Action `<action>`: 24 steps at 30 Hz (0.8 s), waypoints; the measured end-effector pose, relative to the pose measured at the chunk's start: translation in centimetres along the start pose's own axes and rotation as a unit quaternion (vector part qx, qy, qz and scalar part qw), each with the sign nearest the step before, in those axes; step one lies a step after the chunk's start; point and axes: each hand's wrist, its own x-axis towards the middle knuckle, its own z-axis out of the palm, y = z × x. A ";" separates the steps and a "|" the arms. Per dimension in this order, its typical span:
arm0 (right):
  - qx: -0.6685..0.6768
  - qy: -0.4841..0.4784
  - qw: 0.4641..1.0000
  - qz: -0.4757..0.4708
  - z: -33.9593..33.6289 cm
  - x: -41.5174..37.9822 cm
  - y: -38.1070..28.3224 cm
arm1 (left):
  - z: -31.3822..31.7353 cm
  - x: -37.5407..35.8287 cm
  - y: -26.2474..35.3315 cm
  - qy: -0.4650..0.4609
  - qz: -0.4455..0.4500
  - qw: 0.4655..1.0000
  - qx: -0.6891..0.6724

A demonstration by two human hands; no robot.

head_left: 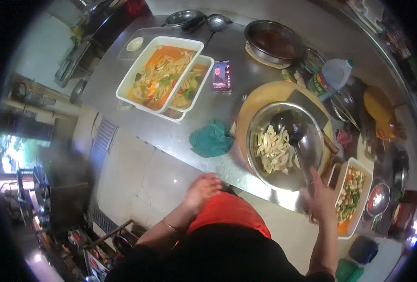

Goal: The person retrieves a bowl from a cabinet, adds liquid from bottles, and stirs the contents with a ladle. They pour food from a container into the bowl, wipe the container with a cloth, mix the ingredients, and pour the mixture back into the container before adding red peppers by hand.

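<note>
My right hand (322, 197), slightly blurred, closes around the handle end of a ladle (302, 160). The ladle's dark head rests inside a large steel bowl (251, 141), beside pale sliced pieces (275, 149) of food. Under the bowl lies a round wooden cutting board (250, 105), with a cleaver (309, 107) on it, partly hidden by the bowl. My left hand (202, 191) hangs in front of the counter edge, near my red apron (229, 214). Its fingers are loosely stretched out and hold nothing.
On the steel counter (171, 136) are white trays (138, 70) of cooked food, a phone (221, 76), a green cloth (211, 138) and a dark pot (273, 41). A plastic jug (333, 77) stands right of the board. Another white tray (358, 197) of diced food sits beside my right hand.
</note>
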 end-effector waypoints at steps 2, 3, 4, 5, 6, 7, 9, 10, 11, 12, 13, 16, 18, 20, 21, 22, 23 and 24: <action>0.159 0.009 0.985 -0.060 3.1 1.3 3.2 | 5.5 0.5 0.1 -0.092 -0.103 0.990 0.030; 0.184 0.027 0.979 -0.081 3.6 1.5 3.9 | 7.5 0.9 -0.2 -0.103 -0.125 0.986 0.030; 0.208 0.043 0.972 -0.103 4.2 1.6 4.7 | 9.3 1.4 -0.4 -0.116 -0.146 0.982 0.031; 0.180 0.076 0.973 -0.120 4.2 1.5 4.1 | 10.7 2.0 -0.3 -0.131 -0.165 0.977 0.033; 0.154 0.109 0.973 -0.135 4.3 1.2 3.9 | 11.8 2.6 0.0 -0.133 -0.161 0.977 0.041; 0.093 0.150 0.977 -0.121 4.8 1.1 4.0 | 12.8 3.1 0.5 -0.135 -0.159 0.977 0.050; 0.072 0.213 0.967 -0.119 4.8 0.0 4.1 | 13.7 3.7 1.7 -0.134 -0.171 0.975 0.047; 0.061 0.246 0.961 -0.116 4.7 -0.6 4.1 | 14.0 4.0 2.5 -0.131 -0.168 0.976 0.045; -0.027 0.277 0.952 -0.127 5.4 -0.6 4.8 | 14.1 4.2 3.3 -0.129 -0.164 0.977 0.043; -0.036 0.262 0.957 -0.120 5.8 -0.9 5.1 | 14.2 4.5 3.9 -0.129 -0.161 0.978 0.040; -0.044 0.249 0.961 -0.112 5.9 -1.2 5.1 | 13.9 5.1 4.4 -0.128 -0.146 0.980 0.051; 0.031 0.303 0.946 -0.109 5.9 -1.2 4.7 | 13.5 6.8 6.6 -0.086 -0.081 0.993 0.019; 0.109 0.363 0.918 -0.119 5.2 -0.5 4.4 | 12.4 8.4 7.9 -0.109 -0.050 0.992 0.028; 0.269 0.269 0.917 -0.123 1.5 0.4 1.6 | 11.6 9.4 9.8 -0.120 -0.036 0.991 0.050; 0.416 0.193 0.886 -0.067 0.3 1.0 0.5 | 10.4 10.4 9.8 -0.099 -0.046 0.991 0.072; 0.552 0.117 0.826 -0.011 -1.0 2.1 -0.7 | 10.7 10.1 11.2 -0.081 -0.043 0.989 0.112; 0.566 0.104 0.817 -0.022 -2.5 3.8 -2.2 | 9.9 10.5 11.9 -0.084 -0.048 0.986 0.132; 0.571 0.125 0.812 -0.007 -4.2 5.9 -4.2 | 8.8 10.7 12.5 -0.086 -0.056 0.983 0.152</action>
